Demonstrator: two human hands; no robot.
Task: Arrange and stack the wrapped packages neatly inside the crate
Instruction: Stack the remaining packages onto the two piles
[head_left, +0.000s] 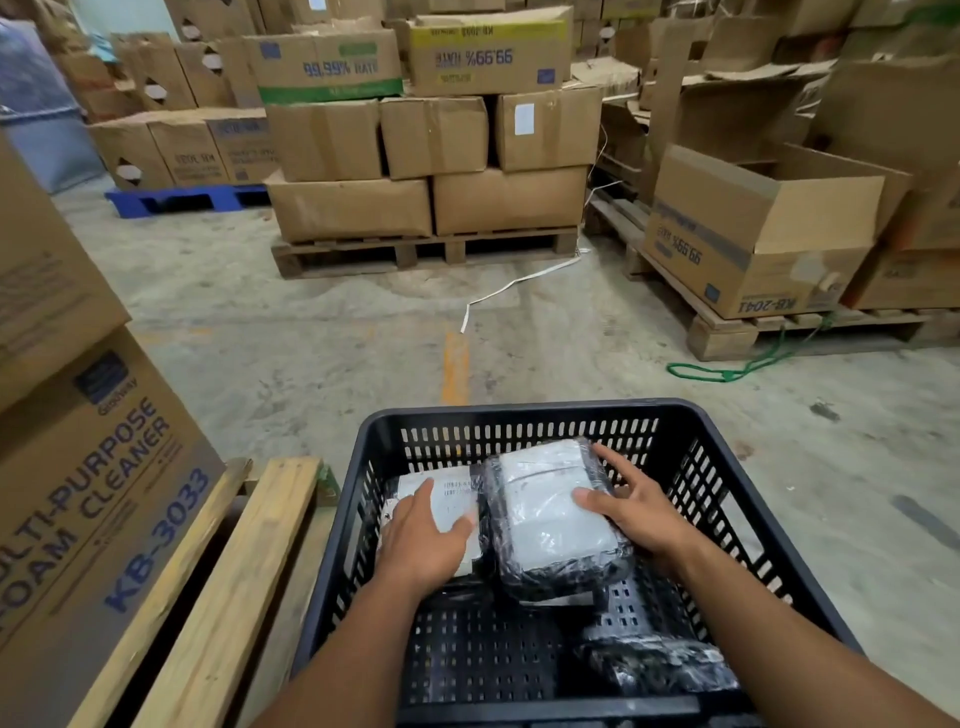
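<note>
In the black crate (524, 415) on the warehouse floor (311, 332): two wrapped packages side by side against far wall. Risk judged: right package (556, 514) sat higher, bulgy, slick wrap; could slide or tip toward bare near end if pushed unevenly. Left hand (428, 535) lay flat, fingers spread, atop flatter left package (452, 499). Right hand (631, 512) cupped right package's right side, fingers splayed, thumb on top. Third dark package (660, 662) loose at near right corner, apart from both hands.

We read "MULTI-PURPOSE FOAM CLEANER" and "KB-3033" on the left carton (98, 493), "99.99% RATE" on the green-striped box (332, 65), and "KB-2041", upside down, on the open box (748, 249)
</note>
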